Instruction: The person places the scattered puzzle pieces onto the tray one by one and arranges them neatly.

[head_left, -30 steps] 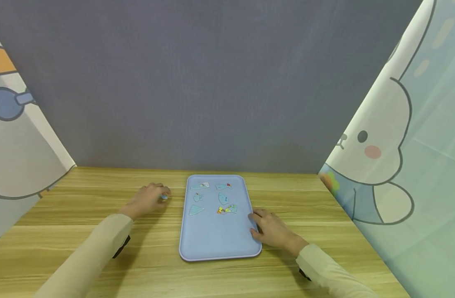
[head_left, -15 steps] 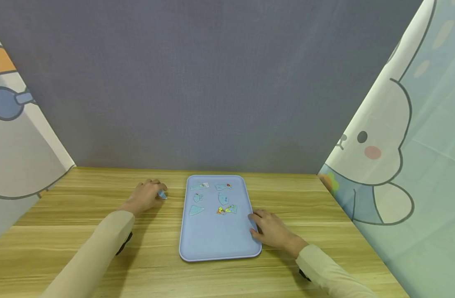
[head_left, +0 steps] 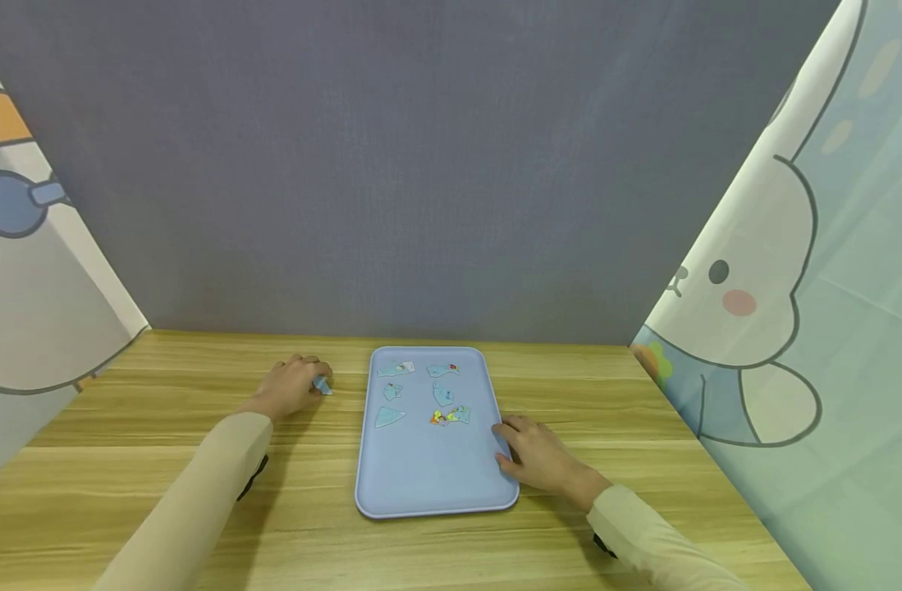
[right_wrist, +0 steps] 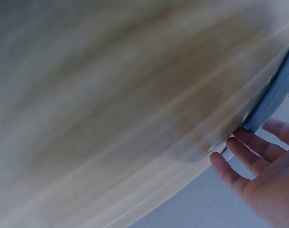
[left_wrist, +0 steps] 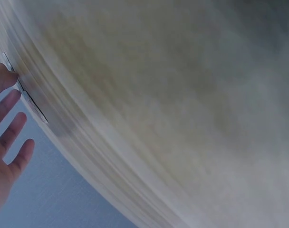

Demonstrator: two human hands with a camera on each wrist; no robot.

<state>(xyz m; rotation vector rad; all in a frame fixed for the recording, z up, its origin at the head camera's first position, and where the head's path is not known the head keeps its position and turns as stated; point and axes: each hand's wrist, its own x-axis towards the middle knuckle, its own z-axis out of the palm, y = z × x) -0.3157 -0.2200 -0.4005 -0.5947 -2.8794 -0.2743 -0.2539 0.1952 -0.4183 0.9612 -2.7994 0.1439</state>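
Observation:
At the table's left side, my left hand (head_left: 291,387) has its thumb and index finger on a small light-blue printed puzzle piece (head_left: 322,385), seeming to pinch it at the tabletop. In the left wrist view this puzzle piece (left_wrist: 36,108) shows as a thin dark-edged strip by the fingertips, the other fingers extended. My right hand (head_left: 542,455) rests along the right edge of a pale blue tray (head_left: 428,484), fingers over the rim. Several irregular puzzle pieces lie flat in the tray, including a triangular piece (head_left: 389,417) and a yellow-and-orange piece (head_left: 451,416).
The tray stands mid-table on a wood-grain table (head_left: 310,525). A grey backdrop (head_left: 391,164) rises behind the table. Cartoon-printed cloths hang at both sides, the right cloth (head_left: 849,345) beside the table's right edge.
My left hand has shifted slightly left and back, showing more of the puzzle piece, and then stays nearly still. The right hand, the tray and its pieces keep their places.

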